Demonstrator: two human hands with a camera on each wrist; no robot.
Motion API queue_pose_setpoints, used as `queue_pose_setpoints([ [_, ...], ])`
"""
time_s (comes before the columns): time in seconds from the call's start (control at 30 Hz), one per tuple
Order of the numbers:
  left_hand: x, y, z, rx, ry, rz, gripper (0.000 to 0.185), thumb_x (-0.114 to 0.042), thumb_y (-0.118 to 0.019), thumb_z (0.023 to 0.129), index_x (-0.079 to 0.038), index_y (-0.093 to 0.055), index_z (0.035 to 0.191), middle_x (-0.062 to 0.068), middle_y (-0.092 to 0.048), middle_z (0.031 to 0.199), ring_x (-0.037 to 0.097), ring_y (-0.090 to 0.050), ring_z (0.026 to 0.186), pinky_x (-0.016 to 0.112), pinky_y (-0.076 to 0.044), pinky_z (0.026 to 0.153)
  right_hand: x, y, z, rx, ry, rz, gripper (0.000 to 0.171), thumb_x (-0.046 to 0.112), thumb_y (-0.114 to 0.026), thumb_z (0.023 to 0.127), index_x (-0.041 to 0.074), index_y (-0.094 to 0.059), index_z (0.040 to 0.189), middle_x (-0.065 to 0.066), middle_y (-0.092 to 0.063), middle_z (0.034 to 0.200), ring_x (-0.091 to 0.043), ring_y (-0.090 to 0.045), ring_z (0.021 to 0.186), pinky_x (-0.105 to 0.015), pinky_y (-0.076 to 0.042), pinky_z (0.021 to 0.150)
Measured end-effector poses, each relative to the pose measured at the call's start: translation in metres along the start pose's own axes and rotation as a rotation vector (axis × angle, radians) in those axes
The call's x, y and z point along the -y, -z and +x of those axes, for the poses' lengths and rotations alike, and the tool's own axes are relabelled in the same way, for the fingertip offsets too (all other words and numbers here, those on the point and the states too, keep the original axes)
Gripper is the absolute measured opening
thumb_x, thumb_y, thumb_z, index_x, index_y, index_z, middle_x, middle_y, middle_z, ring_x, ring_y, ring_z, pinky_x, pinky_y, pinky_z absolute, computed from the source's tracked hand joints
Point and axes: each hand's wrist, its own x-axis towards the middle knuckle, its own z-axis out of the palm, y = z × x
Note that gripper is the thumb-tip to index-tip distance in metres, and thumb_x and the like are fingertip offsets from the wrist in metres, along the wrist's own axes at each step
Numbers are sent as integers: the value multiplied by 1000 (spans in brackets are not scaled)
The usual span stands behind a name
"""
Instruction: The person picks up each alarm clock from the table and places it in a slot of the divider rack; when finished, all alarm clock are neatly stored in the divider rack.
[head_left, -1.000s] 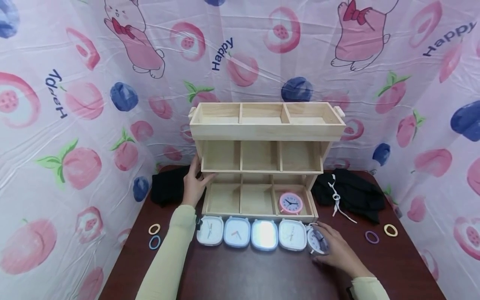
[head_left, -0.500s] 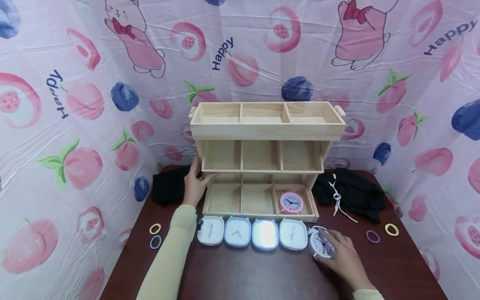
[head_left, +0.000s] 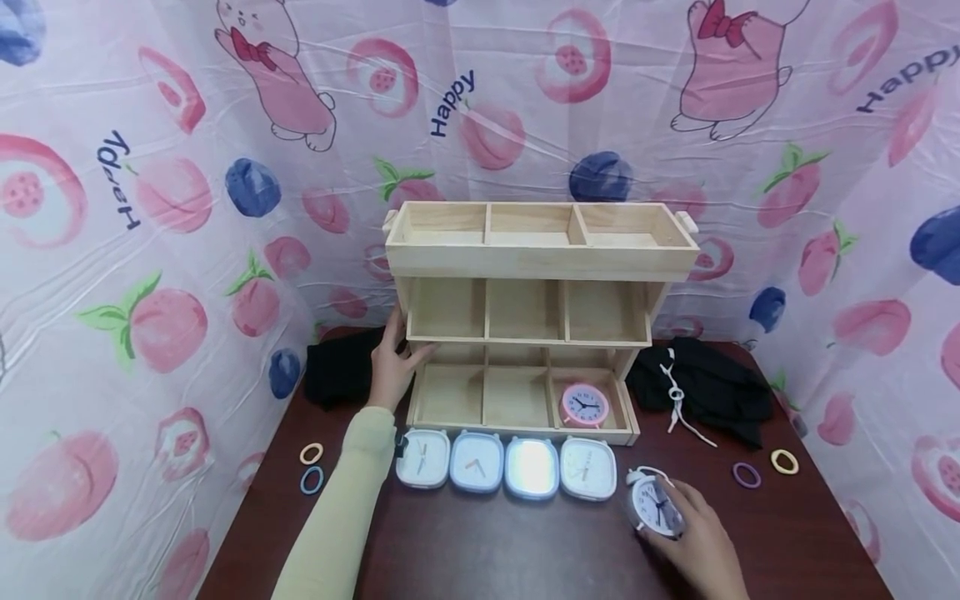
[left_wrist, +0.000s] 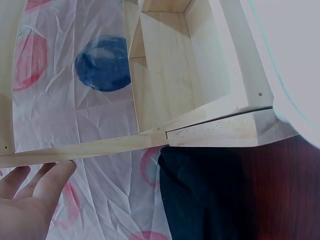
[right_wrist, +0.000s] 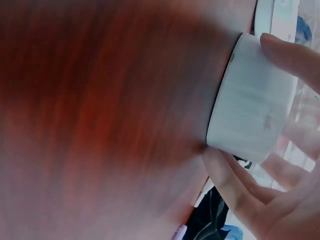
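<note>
My right hand (head_left: pixel 703 542) holds a round white twin-bell alarm clock (head_left: pixel 654 504), its face tilted up, to the right of the row of clocks. In the right wrist view thumb and fingers span its smooth white casing (right_wrist: pixel 252 97); whether it touches the table is unclear. My left hand (head_left: pixel 388 371) rests against the left side of a tiered wooden organizer box (head_left: pixel 540 262). Its fingertips touch a wooden strut (left_wrist: pixel 100 148) in the left wrist view. A round pink alarm clock (head_left: pixel 584 406) sits in the box's bottom right compartment.
Several square pale clocks (head_left: pixel 477 462) lie in a row before the box on the dark red-brown table (head_left: pixel 517 554). Black cloths (head_left: pixel 701 387) flank the box. Small coloured rings (head_left: pixel 311 479) lie at left, with a purple ring (head_left: pixel 746 476) and a yellow one at right.
My right hand has drawn the white alarm clock toward me and slightly right, away from the row of square clocks. My left hand stays at the box's side.
</note>
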Motion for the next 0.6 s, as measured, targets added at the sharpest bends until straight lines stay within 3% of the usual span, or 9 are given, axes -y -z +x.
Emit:
queue_pose_setpoints([
  [0.17,-1,0,0,8,3,-5,101,-19,-86,91,-43,-26,169,15,-47,167,36,-47,154,60,-47,120,7,5,-4,-33,-194,33,82,32,-100,70,1,-66,138,-29,-64,132,-47,-66,115,-62,-54,88],
  [0.33,-2,0,0,7,-3,-3,100,-20,-86,92,-46,-26,168,15,-47,167,37,-47,153,60,-47,120,22,17,3,-138,-347,130,82,36,-100,71,7,-65,139,-22,-67,134,-35,-64,116,-31,-42,84],
  [0.43,-2,0,0,5,-5,1,101,-20,-86,92,-47,-25,168,14,-47,167,38,-47,153,61,-46,120,32,21,15,-229,-314,175,77,27,-102,69,8,-68,136,-17,-69,135,-28,-62,114,-17,-36,84],
  [0.6,-1,0,0,-2,0,2,101,-19,-87,91,-44,-26,169,14,-46,168,38,-46,154,60,-46,120,50,20,44,-333,-158,236,74,14,-104,63,7,-74,130,-15,-72,130,-3,-57,108,-2,-36,82],
])
